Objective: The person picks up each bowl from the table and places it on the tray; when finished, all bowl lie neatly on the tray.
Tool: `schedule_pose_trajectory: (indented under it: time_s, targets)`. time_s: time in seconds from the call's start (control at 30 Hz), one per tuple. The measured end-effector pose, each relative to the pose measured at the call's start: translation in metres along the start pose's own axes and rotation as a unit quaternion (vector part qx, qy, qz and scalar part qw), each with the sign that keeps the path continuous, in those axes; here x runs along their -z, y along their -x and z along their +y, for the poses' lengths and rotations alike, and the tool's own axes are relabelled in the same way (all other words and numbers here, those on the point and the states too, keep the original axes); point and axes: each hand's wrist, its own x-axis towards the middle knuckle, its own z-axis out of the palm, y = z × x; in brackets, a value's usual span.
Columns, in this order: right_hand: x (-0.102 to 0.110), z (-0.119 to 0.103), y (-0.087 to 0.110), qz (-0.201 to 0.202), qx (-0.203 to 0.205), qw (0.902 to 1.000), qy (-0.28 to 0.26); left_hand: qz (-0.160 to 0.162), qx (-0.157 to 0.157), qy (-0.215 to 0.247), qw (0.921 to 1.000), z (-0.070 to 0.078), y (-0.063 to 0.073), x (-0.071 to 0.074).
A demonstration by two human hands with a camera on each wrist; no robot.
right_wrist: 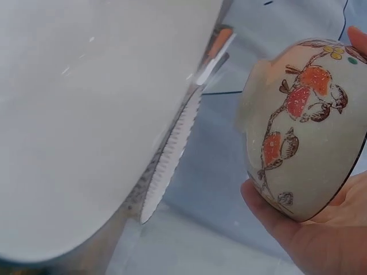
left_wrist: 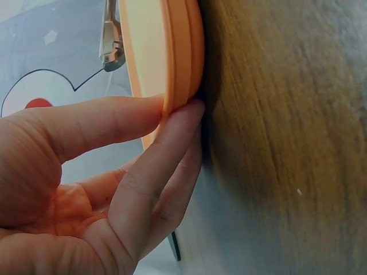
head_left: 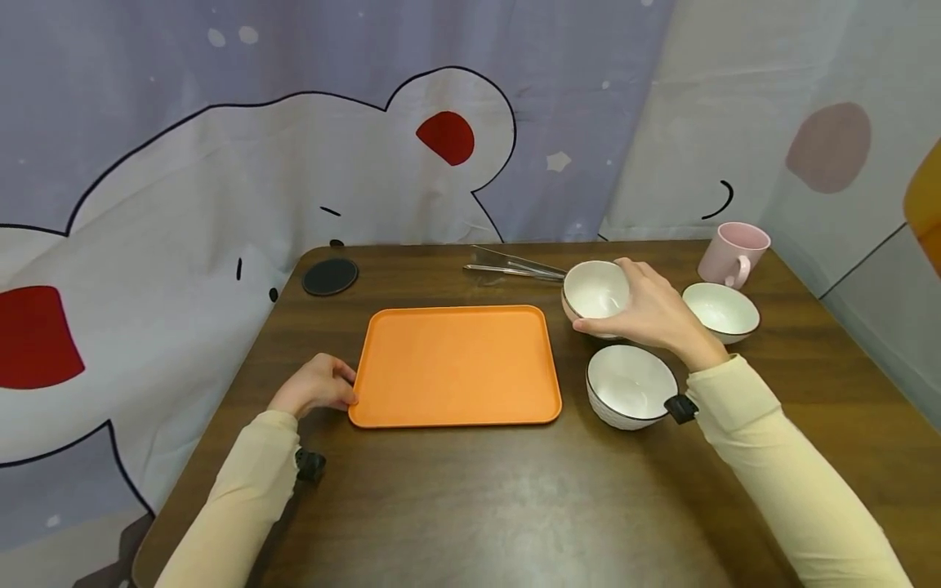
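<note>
My left hand [head_left: 318, 384] pinches the near left corner of a flat orange tray [head_left: 459, 367] between thumb and fingers. In the left wrist view the thumb lies on the tray's rim [left_wrist: 183, 51] and the fingertips are beneath it. With its fingers and thumb around the sides, my right hand [head_left: 650, 306] holds a small bowl [head_left: 595, 290], white inside, tilted to the right of the tray. Birds on a branch decorate its outside [right_wrist: 298, 126] in the right wrist view. A larger white bowl [head_left: 632, 384] with a dark rim stands just in front of that hand.
Another white bowl [head_left: 720, 310] stands at the right, with a pink mug [head_left: 733, 253] behind it. Long metal utensils [head_left: 515, 269] lie behind the tray. A round black coaster [head_left: 330, 277] sits at the table's back left. A printed curtain [head_left: 294, 163] hangs beyond the table.
</note>
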Motion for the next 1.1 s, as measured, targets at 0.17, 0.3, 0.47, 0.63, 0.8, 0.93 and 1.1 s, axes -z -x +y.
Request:
schedule_pose_trajectory:
  time_s: [0.17, 0.3, 0.47, 0.63, 0.8, 0.93, 1.1]
  targets:
    - [-0.001, -0.009, -0.003, 0.0, 0.004, 1.0, -0.003, 0.005, 0.002, -0.002, 1.0, 0.0, 0.0, -0.001]
    - [-0.003, -0.016, -0.006, -0.003, 0.004, 0.9999, -0.014, 0.013, 0.001, -0.006, 0.9999, -0.001, 0.0, -0.002]
    - [-0.007, -0.024, -0.011, -0.007, 0.011, 0.9996, -0.023, 0.011, -0.002, -0.004, 0.9999, -0.002, 0.0, -0.002]
    - [-0.011, -0.031, -0.017, -0.019, 0.013, 0.9994, -0.027, 0.004, -0.002, 0.002, 1.0, -0.002, -0.001, -0.001]
    - [-0.018, -0.037, -0.024, -0.026, 0.019, 0.999, -0.031, 0.006, 0.004, -0.001, 1.0, -0.001, -0.001, -0.001]
    - [-0.023, -0.042, -0.029, -0.03, 0.022, 0.9989, -0.027, 0.013, 0.007, -0.004, 0.9999, 0.001, -0.001, -0.001]
    - [-0.029, -0.047, -0.034, -0.038, 0.03, 0.9984, -0.03, 0.007, 0.007, 0.002, 1.0, 0.0, 0.001, -0.001]
